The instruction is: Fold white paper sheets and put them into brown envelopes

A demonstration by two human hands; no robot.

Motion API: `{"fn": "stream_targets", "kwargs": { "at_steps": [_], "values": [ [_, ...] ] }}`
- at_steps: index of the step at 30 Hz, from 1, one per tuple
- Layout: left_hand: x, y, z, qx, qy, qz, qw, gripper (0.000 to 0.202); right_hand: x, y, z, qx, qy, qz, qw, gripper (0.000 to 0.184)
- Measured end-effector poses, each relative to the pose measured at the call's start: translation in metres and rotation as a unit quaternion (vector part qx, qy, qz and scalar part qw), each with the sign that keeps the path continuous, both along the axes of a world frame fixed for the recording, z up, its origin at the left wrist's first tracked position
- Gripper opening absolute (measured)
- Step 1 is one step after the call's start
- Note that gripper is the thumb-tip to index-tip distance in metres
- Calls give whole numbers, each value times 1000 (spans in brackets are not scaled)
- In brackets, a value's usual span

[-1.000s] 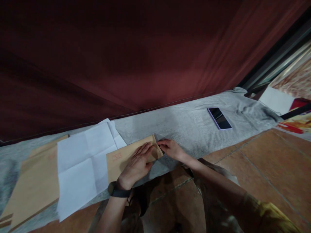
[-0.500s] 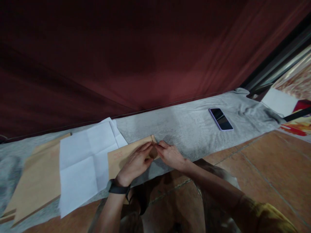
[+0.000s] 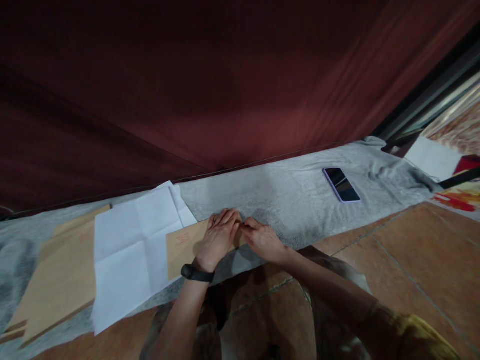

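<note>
A brown envelope (image 3: 184, 248) with a small red stamp lies on a grey towel (image 3: 292, 200). My left hand (image 3: 219, 237), a black watch on its wrist, lies flat on the envelope's right end with fingers stretched out. My right hand (image 3: 262, 240) rests at the same end, its fingertips pressed down on the envelope's right edge beside the left fingers. The end of the envelope is hidden under both hands.
White creased sheets (image 3: 131, 250) lie left of the envelope, over a stack of brown envelopes (image 3: 56, 280). A phone (image 3: 342, 184) lies face up on the towel at the right. A dark red curtain (image 3: 187, 90) hangs behind. Tiled floor (image 3: 412, 260) lies in front.
My left hand slid forward along the envelope and now covers its right end flat. My right hand moved slightly left and stays at the edge. The end flap no longer shows.
</note>
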State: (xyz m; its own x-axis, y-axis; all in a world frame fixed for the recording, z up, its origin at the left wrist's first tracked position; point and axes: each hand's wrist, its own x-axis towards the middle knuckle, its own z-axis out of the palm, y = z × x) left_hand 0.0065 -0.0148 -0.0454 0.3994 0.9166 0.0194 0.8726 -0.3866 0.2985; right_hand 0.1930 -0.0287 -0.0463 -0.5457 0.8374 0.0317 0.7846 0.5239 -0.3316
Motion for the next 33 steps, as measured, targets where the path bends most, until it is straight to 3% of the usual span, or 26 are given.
{"fn": "stream_targets", "kwargs": {
  "at_steps": [8, 14, 18, 24, 28, 33],
  "values": [
    [22, 17, 10, 39, 4, 54, 998, 24, 0, 3, -4, -22, 23, -29, 999, 23],
    [39, 26, 5, 44, 34, 126, 990, 35, 0, 5, -5, -40, 53, -36, 997, 24],
    [35, 34, 6, 15, 22, 148, 989, 31, 1, 6, -8, -64, 77, -43, 994, 30],
    [17, 42, 15, -65, -80, 141, 985, 16, 0, 8, -9, -95, 115, -88, 985, 33],
    [8, 39, 36, -87, -124, 127, 980, 9, 2, 15, -7, -134, 174, -83, 972, 21],
    [9, 24, 91, -92, -136, 143, 976, 10, 6, 20, -8, -268, 287, -52, 918, 15]
  ]
}}
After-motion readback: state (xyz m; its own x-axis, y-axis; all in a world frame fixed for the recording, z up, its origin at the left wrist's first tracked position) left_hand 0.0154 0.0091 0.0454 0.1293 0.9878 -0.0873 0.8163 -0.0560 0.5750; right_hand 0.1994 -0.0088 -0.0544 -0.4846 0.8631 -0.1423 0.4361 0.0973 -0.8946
